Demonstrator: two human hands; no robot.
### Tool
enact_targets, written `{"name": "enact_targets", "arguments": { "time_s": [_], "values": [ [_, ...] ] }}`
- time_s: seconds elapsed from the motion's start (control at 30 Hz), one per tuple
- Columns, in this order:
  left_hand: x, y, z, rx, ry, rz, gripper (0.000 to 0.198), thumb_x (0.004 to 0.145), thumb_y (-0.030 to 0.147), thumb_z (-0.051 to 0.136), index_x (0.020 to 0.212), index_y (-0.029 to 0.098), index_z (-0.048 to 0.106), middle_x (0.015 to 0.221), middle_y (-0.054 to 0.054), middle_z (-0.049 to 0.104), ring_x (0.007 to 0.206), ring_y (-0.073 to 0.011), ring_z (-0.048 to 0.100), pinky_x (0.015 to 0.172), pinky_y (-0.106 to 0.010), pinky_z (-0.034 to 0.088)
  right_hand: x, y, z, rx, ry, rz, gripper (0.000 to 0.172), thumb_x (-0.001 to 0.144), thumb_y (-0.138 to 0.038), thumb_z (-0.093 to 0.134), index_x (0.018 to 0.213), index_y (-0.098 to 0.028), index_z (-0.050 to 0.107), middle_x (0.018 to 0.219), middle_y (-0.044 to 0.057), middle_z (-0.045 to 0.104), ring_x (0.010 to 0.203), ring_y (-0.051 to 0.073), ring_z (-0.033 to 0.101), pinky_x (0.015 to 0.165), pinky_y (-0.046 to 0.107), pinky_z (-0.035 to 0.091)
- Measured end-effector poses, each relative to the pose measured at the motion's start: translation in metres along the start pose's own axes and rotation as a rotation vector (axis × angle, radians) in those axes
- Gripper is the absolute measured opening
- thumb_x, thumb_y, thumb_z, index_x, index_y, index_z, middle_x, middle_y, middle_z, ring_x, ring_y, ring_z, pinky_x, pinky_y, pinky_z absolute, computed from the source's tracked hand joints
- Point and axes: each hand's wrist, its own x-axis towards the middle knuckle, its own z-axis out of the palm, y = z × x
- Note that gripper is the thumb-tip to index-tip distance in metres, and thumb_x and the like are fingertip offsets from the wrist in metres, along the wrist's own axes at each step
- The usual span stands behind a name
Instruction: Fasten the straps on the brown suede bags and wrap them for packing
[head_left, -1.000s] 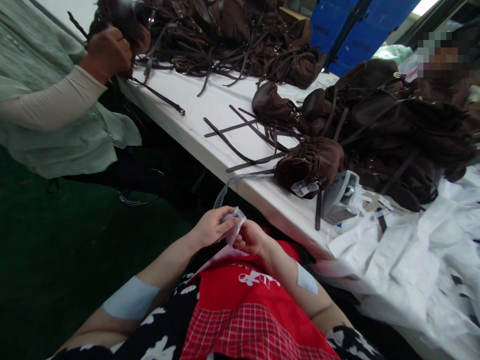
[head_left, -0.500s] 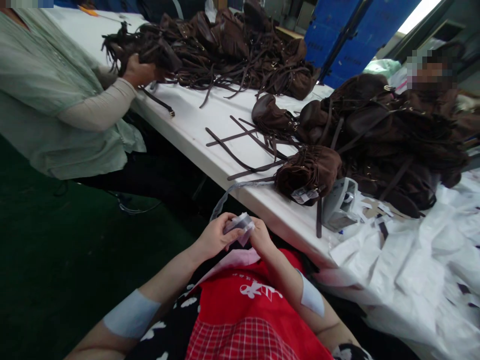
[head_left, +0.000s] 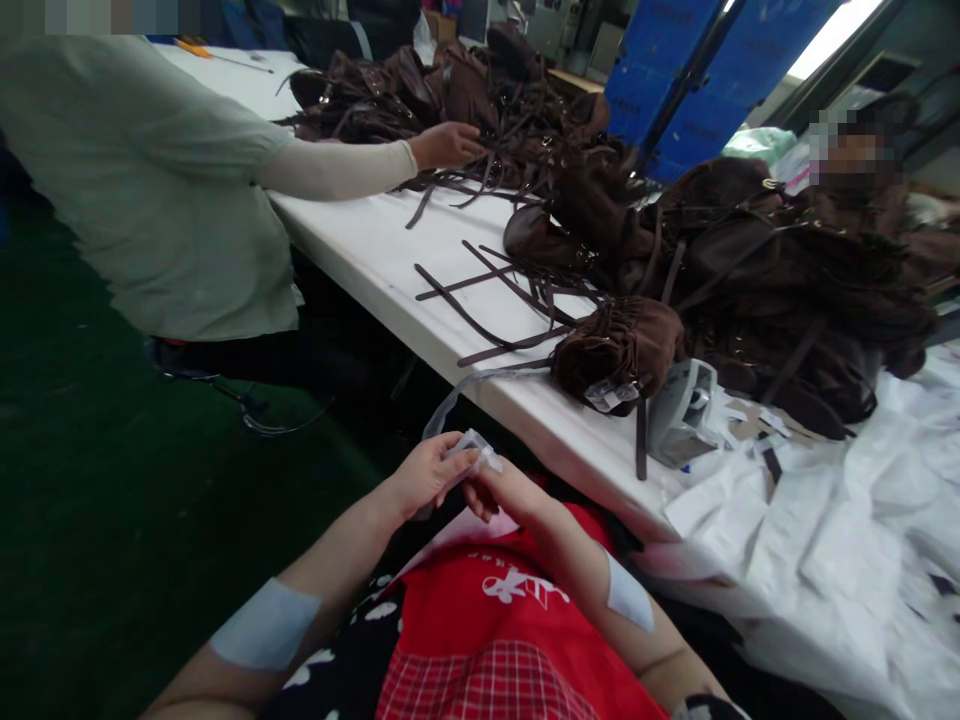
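Note:
Over my lap, below the table's edge, my left hand (head_left: 426, 474) and my right hand (head_left: 507, 490) meet, both pinching a small clear plastic piece (head_left: 474, 447). A pale translucent strip (head_left: 461, 385) runs from that piece up onto the white table (head_left: 390, 250). Nearest on the table lies a brown drawstring bag (head_left: 619, 345) with white tags hanging from it, and loose brown straps (head_left: 487, 300) lie beside it.
Piles of brown bags (head_left: 780, 260) cover the table's right and far end. A person in a pale green top (head_left: 165, 190) stands at the left, one hand (head_left: 446, 145) reaching into the far pile. White plastic sheeting (head_left: 825, 520) covers the right. Another person sits at the far right.
The person at the left has let go of the bag held near their side and stretched an arm out over the far pile. My hands stay together on the plastic piece.

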Motion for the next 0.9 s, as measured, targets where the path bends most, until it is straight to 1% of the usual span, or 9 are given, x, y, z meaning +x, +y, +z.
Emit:
{"name": "enact_targets", "arguments": {
  "time_s": [0.1, 0.2, 0.3, 0.43, 0.53, 0.63, 0.77, 0.83, 0.9],
  "values": [
    [0.000, 0.002, -0.013, -0.010, -0.029, -0.088, 0.053, 0.073, 0.065, 0.067, 0.084, 0.014, 0.060, 0.047, 0.007, 0.050, 0.029, -0.0030, 0.033, 0.029, -0.015, 0.019, -0.012, -0.013, -0.012, -0.377, 0.210, -0.232, 0.041, 0.075, -0.051, 0.073, 0.092, -0.015, 0.063, 0.059, -0.004, 0.056, 0.051, 0.009, 0.049, 0.049, 0.020, 0.036],
    [-0.002, 0.005, -0.021, 0.095, -0.143, -0.191, 0.054, 0.072, 0.066, 0.068, 0.079, 0.013, 0.061, 0.047, 0.007, 0.050, 0.029, -0.0034, 0.033, 0.029, -0.016, 0.020, -0.027, -0.028, -0.015, -0.617, 0.179, -0.408, 0.062, 0.073, -0.035, 0.079, 0.129, -0.021, 0.055, 0.068, -0.006, 0.058, 0.060, 0.011, 0.052, 0.059, 0.022, 0.039],
    [-0.005, 0.008, -0.020, 0.193, -0.243, -0.233, 0.053, 0.074, 0.065, 0.066, 0.082, 0.013, 0.064, 0.055, 0.004, 0.057, 0.030, -0.0035, 0.034, 0.029, -0.017, 0.023, -0.035, -0.036, -0.010, -0.797, 0.118, -0.448, 0.039, 0.080, -0.025, 0.070, 0.118, -0.023, 0.065, 0.074, -0.003, 0.063, 0.065, 0.011, 0.054, 0.063, 0.023, 0.039],
    [-0.005, 0.009, -0.013, 0.195, -0.234, -0.197, 0.054, 0.076, 0.068, 0.062, 0.077, 0.014, 0.062, 0.062, 0.001, 0.062, 0.031, -0.0033, 0.036, 0.029, -0.018, 0.021, -0.034, -0.035, -0.007, -0.827, 0.157, -0.430, 0.020, 0.084, -0.017, 0.061, 0.102, -0.020, 0.068, 0.080, 0.000, 0.066, 0.070, 0.012, 0.056, 0.066, 0.023, 0.040],
    [-0.005, 0.008, -0.008, 0.050, -0.197, -0.118, 0.054, 0.077, 0.069, 0.061, 0.077, 0.015, 0.060, 0.052, 0.005, 0.053, 0.032, -0.0045, 0.037, 0.031, -0.017, 0.024, -0.028, -0.029, -0.011, -0.591, 0.234, -0.429, 0.016, 0.088, -0.021, 0.054, 0.101, -0.019, 0.064, 0.072, -0.001, 0.063, 0.065, 0.012, 0.056, 0.063, 0.023, 0.041],
    [-0.004, 0.005, -0.002, -0.080, -0.142, -0.035, 0.054, 0.075, 0.068, 0.064, 0.086, 0.016, 0.059, 0.047, 0.008, 0.047, 0.033, -0.0052, 0.038, 0.033, -0.016, 0.025, -0.020, -0.021, -0.010, -0.172, 0.270, -0.393, 0.020, 0.091, -0.036, 0.053, 0.098, -0.018, 0.059, 0.056, -0.006, 0.053, 0.047, 0.009, 0.045, 0.049, 0.021, 0.035],
    [0.000, 0.002, 0.012, -0.118, -0.023, 0.073, 0.065, 0.071, 0.070, 0.066, 0.102, 0.014, 0.056, 0.055, 0.005, 0.058, 0.035, -0.0057, 0.042, 0.035, -0.017, 0.029, -0.011, -0.014, 0.002, 0.323, 0.200, -0.397, 0.030, 0.086, -0.048, 0.061, 0.083, -0.018, 0.057, 0.048, -0.008, 0.044, 0.041, 0.007, 0.035, 0.045, 0.020, 0.028],
    [0.002, 0.001, 0.017, -0.103, 0.069, 0.121, 0.072, 0.070, 0.068, 0.070, 0.114, 0.013, 0.052, 0.063, 0.003, 0.062, 0.040, -0.0073, 0.049, 0.039, -0.018, 0.036, -0.008, -0.013, 0.008, 0.499, 0.128, -0.356, 0.033, 0.082, -0.045, 0.066, 0.068, -0.019, 0.051, 0.045, -0.009, 0.038, 0.041, 0.006, 0.032, 0.045, 0.020, 0.027],
    [0.003, 0.002, 0.020, -0.095, 0.089, 0.136, 0.078, 0.068, 0.063, 0.075, 0.122, 0.014, 0.049, 0.069, 0.002, 0.065, 0.049, -0.0107, 0.059, 0.047, -0.021, 0.046, -0.007, -0.015, 0.013, 0.615, 0.064, -0.287, 0.035, 0.077, -0.039, 0.070, 0.061, -0.019, 0.047, 0.045, -0.009, 0.035, 0.041, 0.005, 0.030, 0.044, 0.020, 0.027]
  ]
}}
